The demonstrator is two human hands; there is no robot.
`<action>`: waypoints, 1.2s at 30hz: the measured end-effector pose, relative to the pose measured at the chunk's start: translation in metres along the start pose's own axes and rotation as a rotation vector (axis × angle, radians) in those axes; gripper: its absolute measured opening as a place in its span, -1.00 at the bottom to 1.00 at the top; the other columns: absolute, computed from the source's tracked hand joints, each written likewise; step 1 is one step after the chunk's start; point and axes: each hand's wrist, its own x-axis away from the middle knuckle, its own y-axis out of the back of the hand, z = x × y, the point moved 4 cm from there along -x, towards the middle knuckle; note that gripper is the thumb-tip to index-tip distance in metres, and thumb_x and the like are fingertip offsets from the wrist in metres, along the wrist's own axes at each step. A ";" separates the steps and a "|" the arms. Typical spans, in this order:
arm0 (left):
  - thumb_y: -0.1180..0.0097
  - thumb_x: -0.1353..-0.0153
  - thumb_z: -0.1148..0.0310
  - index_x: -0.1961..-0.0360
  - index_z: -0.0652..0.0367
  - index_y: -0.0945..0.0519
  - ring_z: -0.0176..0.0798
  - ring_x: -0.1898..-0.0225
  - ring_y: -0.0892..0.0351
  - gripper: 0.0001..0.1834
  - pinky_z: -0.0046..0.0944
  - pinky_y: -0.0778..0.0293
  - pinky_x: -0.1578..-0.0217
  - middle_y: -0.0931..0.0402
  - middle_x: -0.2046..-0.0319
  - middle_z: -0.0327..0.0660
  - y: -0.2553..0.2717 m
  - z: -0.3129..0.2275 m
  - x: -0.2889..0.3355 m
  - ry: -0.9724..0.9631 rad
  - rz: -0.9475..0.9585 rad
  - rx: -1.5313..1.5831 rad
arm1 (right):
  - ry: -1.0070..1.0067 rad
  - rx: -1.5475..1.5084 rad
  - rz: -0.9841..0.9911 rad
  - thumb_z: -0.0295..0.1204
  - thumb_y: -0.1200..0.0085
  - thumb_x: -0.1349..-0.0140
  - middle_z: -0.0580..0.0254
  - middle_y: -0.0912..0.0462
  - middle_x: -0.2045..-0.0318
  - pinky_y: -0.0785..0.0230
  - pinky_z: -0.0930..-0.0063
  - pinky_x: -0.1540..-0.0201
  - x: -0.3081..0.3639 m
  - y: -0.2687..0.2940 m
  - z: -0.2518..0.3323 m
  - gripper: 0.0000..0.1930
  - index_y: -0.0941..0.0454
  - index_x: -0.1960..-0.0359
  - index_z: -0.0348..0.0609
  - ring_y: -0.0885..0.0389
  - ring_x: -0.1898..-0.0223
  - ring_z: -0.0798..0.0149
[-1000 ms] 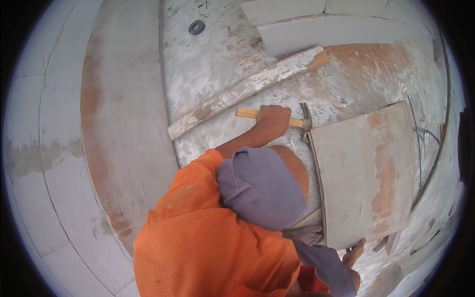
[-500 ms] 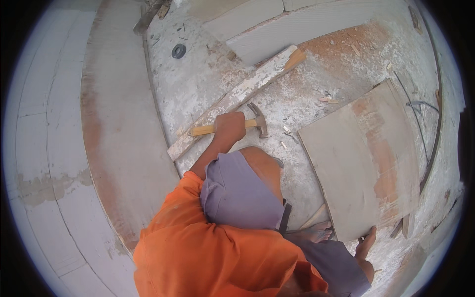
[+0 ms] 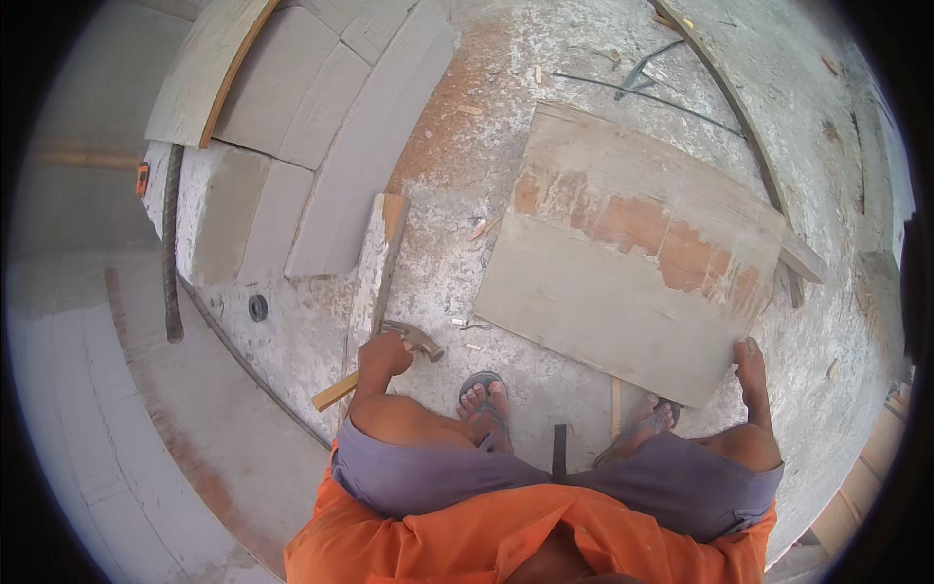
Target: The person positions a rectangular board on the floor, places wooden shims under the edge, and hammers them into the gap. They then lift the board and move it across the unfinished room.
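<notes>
My left hand point(image 3: 382, 356) is closed around the handle of a claw hammer point(image 3: 416, 340), beside the near part of a white-stained wood plank point(image 3: 374, 255). The hammer's head points right and its yellow handle slants down to the left. My right hand point(image 3: 749, 364) is closed at the near right corner of a flat plywood board point(image 3: 574, 297), its fingers on the edge and partly hidden. The board is grey with a worn reddish-brown band and lies in front of my feet.
Stacked grey blocks point(image 3: 311, 185) stand at the far left, with a rusty bar point(image 3: 172, 243) hanging beside them. A black ring point(image 3: 257, 308) lies on the dusty floor. A long wooden strip point(image 3: 730, 97) and a thin dark rod point(image 3: 647, 104) lie beyond the board.
The view has swung to the right, bringing both feet and more of the floor into sight. My left hand still holds the hammer; my right hand stays at the board's edge.
</notes>
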 end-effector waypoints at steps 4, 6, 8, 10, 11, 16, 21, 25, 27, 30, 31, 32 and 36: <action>-0.10 0.03 0.16 0.26 0.20 -0.62 0.03 0.18 -0.58 -0.63 -0.08 -0.47 0.15 -0.59 0.26 0.04 0.046 -0.024 0.008 -0.165 0.047 -0.056 | -0.002 0.029 0.061 -0.21 0.20 -0.28 0.10 -0.52 0.20 -0.24 0.43 0.03 -0.003 -0.001 -0.017 -0.57 -0.38 0.04 -0.36 -0.45 0.14 0.29; -0.11 0.05 0.16 0.30 0.19 -0.62 0.07 0.22 -0.57 -0.64 -0.06 -0.46 0.18 -0.58 0.31 0.07 0.076 -0.036 0.014 -0.273 0.022 -0.035 | 0.061 -0.094 0.012 -0.22 0.18 -0.26 0.07 -0.50 0.20 -0.25 0.41 0.04 -0.003 -0.013 -0.013 -0.59 -0.39 0.07 -0.36 -0.45 0.15 0.27; -0.13 0.06 0.15 0.34 0.21 -0.60 0.10 0.26 -0.56 -0.65 -0.04 -0.45 0.22 -0.57 0.36 0.09 0.108 -0.057 0.024 -0.393 -0.024 0.064 | 0.138 -0.089 -0.117 -0.24 0.15 -0.24 0.04 -0.49 0.21 -0.26 0.38 0.06 -0.012 -0.016 -0.030 -0.61 -0.40 0.10 -0.36 -0.44 0.18 0.25; -0.14 0.07 0.15 0.38 0.22 -0.58 0.12 0.30 -0.55 -0.66 -0.03 -0.43 0.26 -0.55 0.40 0.10 0.136 -0.070 0.034 -0.463 -0.062 0.161 | 0.218 0.050 -0.309 -0.27 0.11 -0.21 0.01 -0.46 0.22 -0.26 0.36 0.09 -0.019 -0.011 -0.051 -0.64 -0.41 0.13 -0.36 -0.43 0.22 0.21; -0.15 0.08 0.16 0.39 0.24 -0.57 0.13 0.31 -0.54 -0.66 -0.02 -0.42 0.27 -0.55 0.41 0.10 0.147 -0.072 0.041 -0.470 -0.086 0.215 | 0.221 0.134 -0.236 -0.29 0.10 -0.20 -0.01 -0.47 0.22 -0.27 0.35 0.10 -0.012 -0.007 -0.048 -0.65 -0.41 0.13 -0.35 -0.43 0.22 0.20; -0.20 0.07 0.20 0.32 0.16 -0.56 0.12 0.32 -0.55 -0.68 -0.03 -0.43 0.30 -0.54 0.45 0.04 0.231 -0.094 0.137 -0.523 -0.514 0.283 | 0.196 0.240 -0.022 -0.38 0.02 -0.11 -0.05 -0.44 0.24 -0.29 0.33 0.14 0.068 0.052 -0.003 -0.70 -0.44 0.16 -0.31 -0.44 0.26 0.13; -0.15 0.03 0.24 0.33 0.17 -0.52 0.17 0.33 -0.54 -0.73 0.04 -0.43 0.30 -0.54 0.43 0.08 0.281 -0.073 0.236 -0.410 -0.455 0.195 | 0.094 0.196 -0.020 -0.35 0.00 -0.08 -0.07 -0.50 0.31 -0.32 0.26 0.14 0.187 0.118 -0.021 -0.77 -0.49 0.34 -0.28 -0.47 0.25 0.03; -0.12 0.04 0.25 0.41 0.26 -0.51 0.20 0.30 -0.54 -0.72 0.07 -0.44 0.26 -0.54 0.41 0.16 0.298 -0.033 0.298 -0.201 -0.290 0.192 | -0.133 0.047 0.005 -0.38 -0.01 -0.06 0.09 -0.58 0.48 -0.38 0.39 0.28 0.293 0.147 -0.071 -0.79 -0.53 0.38 -0.30 -0.54 0.39 0.24; -0.11 0.08 0.26 0.42 0.31 -0.52 0.19 0.27 -0.55 -0.70 0.05 -0.45 0.23 -0.55 0.40 0.17 0.296 0.005 0.327 -0.095 -0.206 0.170 | -0.262 -0.101 0.019 -0.34 -0.04 -0.05 0.17 -0.55 0.53 -0.36 0.45 0.51 0.337 0.151 -0.102 -0.78 -0.52 0.36 -0.26 -0.51 0.55 0.33; -0.13 0.11 0.28 0.44 0.34 -0.55 0.09 0.32 -0.61 -0.71 -0.02 -0.49 0.25 -0.57 0.45 0.12 0.283 0.062 0.362 0.114 0.002 0.120 | -0.477 -0.340 0.055 -0.30 -0.02 -0.07 0.21 -0.49 0.58 -0.27 0.48 0.65 0.395 0.182 -0.045 -0.75 -0.48 0.30 -0.23 -0.47 0.63 0.34; -0.13 0.09 0.28 0.46 0.34 -0.56 0.01 0.42 -0.60 -0.72 -0.04 -0.49 0.34 -0.56 0.51 0.06 0.292 0.063 0.379 0.205 0.104 0.157 | -0.528 -0.370 0.027 -0.30 -0.01 -0.08 0.23 -0.47 0.60 -0.23 0.50 0.68 0.405 0.189 -0.036 -0.76 -0.47 0.29 -0.20 -0.45 0.66 0.36; -0.14 0.07 0.29 0.49 0.33 -0.56 -0.06 0.52 -0.60 -0.73 -0.07 -0.49 0.43 -0.55 0.57 0.00 0.300 0.065 0.395 0.298 0.205 0.191 | -0.577 -0.402 0.002 -0.30 -0.01 -0.09 0.25 -0.45 0.61 -0.19 0.51 0.70 0.410 0.191 -0.033 -0.76 -0.47 0.28 -0.17 -0.43 0.68 0.37; -0.14 0.01 0.29 0.51 0.30 -0.54 -0.23 0.69 -0.43 -0.76 -0.18 -0.38 0.61 -0.44 0.68 -0.17 0.289 0.102 0.395 0.353 0.449 0.272 | -0.610 -0.397 0.026 -0.31 0.01 -0.10 0.28 -0.43 0.61 -0.18 0.52 0.70 0.395 0.196 0.023 -0.79 -0.44 0.26 -0.11 -0.43 0.65 0.38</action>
